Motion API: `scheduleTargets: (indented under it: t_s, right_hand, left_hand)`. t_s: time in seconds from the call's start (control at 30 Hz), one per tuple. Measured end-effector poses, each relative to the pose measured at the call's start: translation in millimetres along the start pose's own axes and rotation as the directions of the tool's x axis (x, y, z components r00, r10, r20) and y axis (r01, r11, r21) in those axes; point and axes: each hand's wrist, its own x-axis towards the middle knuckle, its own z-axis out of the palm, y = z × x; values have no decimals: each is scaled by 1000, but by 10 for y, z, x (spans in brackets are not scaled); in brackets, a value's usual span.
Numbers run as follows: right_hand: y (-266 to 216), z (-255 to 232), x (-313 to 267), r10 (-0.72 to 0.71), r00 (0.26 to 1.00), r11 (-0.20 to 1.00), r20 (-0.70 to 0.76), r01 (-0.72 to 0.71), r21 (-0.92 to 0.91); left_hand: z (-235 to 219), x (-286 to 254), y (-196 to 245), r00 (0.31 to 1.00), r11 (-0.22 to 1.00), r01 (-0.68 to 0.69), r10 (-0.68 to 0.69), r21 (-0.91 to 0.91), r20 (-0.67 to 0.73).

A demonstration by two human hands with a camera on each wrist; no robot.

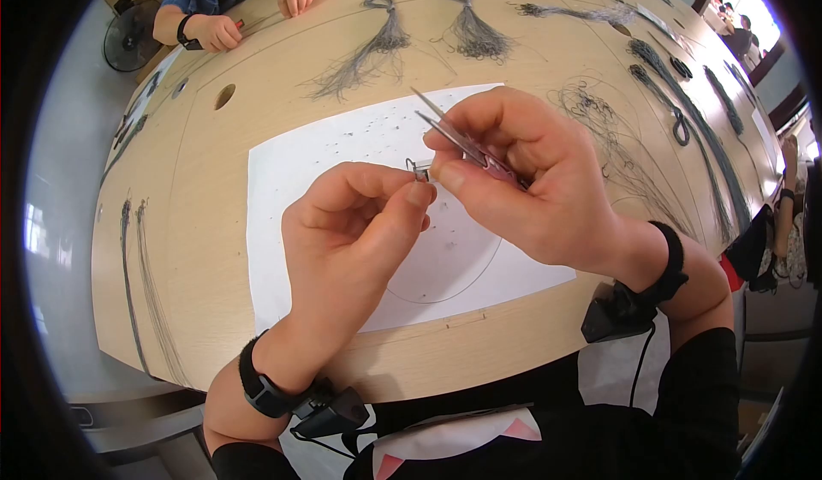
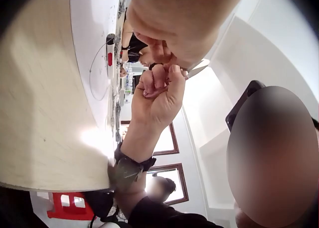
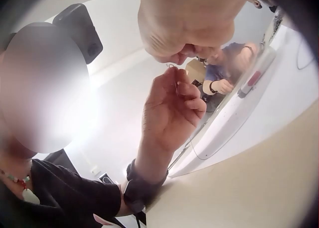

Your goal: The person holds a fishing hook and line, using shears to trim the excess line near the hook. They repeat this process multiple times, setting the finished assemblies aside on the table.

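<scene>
My left hand [image 1: 355, 223] pinches a thin dark cord with a small loop [image 1: 411, 165] between thumb and forefinger. In the right wrist view a fine strand of the cord [image 3: 176, 86] hangs down over that palm. My right hand [image 1: 535, 180] grips small pointed scissors [image 1: 454, 133] with pinkish handles, their blades apart and pointing up and left. The right thumb tip is close beside the left fingertips. Both hands are above a white sheet of paper [image 1: 291, 189], which carries dark specks and a thin curved strand [image 1: 492, 268].
A white tool with a red part [image 2: 110, 54] lies on the paper. Bundles of grey cord [image 1: 475, 35] lie at the table's far side, loose strands [image 1: 608, 137] and long hanks [image 1: 685, 112] at right, thin cords [image 1: 128, 266] at left. Another person's hands [image 1: 214, 33] rest across the table.
</scene>
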Motion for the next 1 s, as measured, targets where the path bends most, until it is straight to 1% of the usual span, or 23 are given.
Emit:
scheduleTargets:
  t_s: [0.03,0.07,0.1,0.13,0.2,0.23,0.27,0.3,0.37,0.4,0.47,0.57,0.6,0.67,0.8,0.9,0.93,0.97,1.0]
  right_hand:
    - [-14,1,2,1,1000,1000,1,-1,0]
    - [-31,3,0,-5,999,1000,35,5,-4]
    - [-40,3,-2,-10,998,1000,67,11,-8]
    - [-33,7,-2,-9,998,1000,66,10,-8]
    - [0,23,3,-31,999,999,5,31,-18]
    - [13,26,7,-31,1000,999,5,31,-18]
    - [26,29,13,-60,998,998,-5,60,-6]
    - [32,30,16,-90,996,996,-15,90,6]
    - [29,24,16,-84,996,996,-12,84,2]
    - [29,22,16,-78,997,997,-9,78,-2]
    - [32,23,15,-78,997,997,-11,78,-1]
    - [33,18,19,-68,998,998,-3,68,-6]
    - [33,13,18,-57,998,998,5,57,-13]
    - [35,11,17,-51,999,999,6,51,-1]
    - [46,20,21,-66,998,997,2,66,25]
    - [6,19,7,-44,999,999,20,44,-8]
    - [15,22,4,-44,999,999,20,44,-8]
    - [32,29,1,-91,996,995,16,91,-32]
    - [41,32,0,-137,991,989,13,137,-55]
  left_hand:
    - [-13,-2,-18,999,999,-35,34,23,19]
    - [-21,-5,-32,997,997,-70,68,45,40]
    - [-22,-8,-39,997,997,-69,67,44,40]
    - [-22,-12,-44,995,994,-83,79,71,59]
    - [-17,-16,-43,993,991,-96,89,98,79]
    - [-12,-16,-38,996,997,-54,50,62,77]
    - [-9,-14,-34,997,1000,-13,11,25,76]
    - [-9,-12,-32,997,1000,-14,12,26,77]
    - [-10,-9,-27,996,998,43,-39,-46,85]
    - [-12,-5,-23,996,998,43,-39,-46,86]
    - [-15,2,-12,993,991,88,-80,-98,90]
    - [-22,9,-32,992,984,100,-86,-148,97]
    - [-23,8,-28,992,984,100,-86,-148,96]
    - [-28,7,-15,984,978,161,-148,-135,100]
    - [-38,12,-23,981,975,173,-159,-139,106]
    - [-41,13,-22,975,963,210,-193,-171,109]
    - [-52,20,-32,968,948,235,-209,-212,139]
    - [-59,24,-38,960,932,261,-223,-252,169]
    - [-35,16,-18,960,931,270,-241,-245,141]
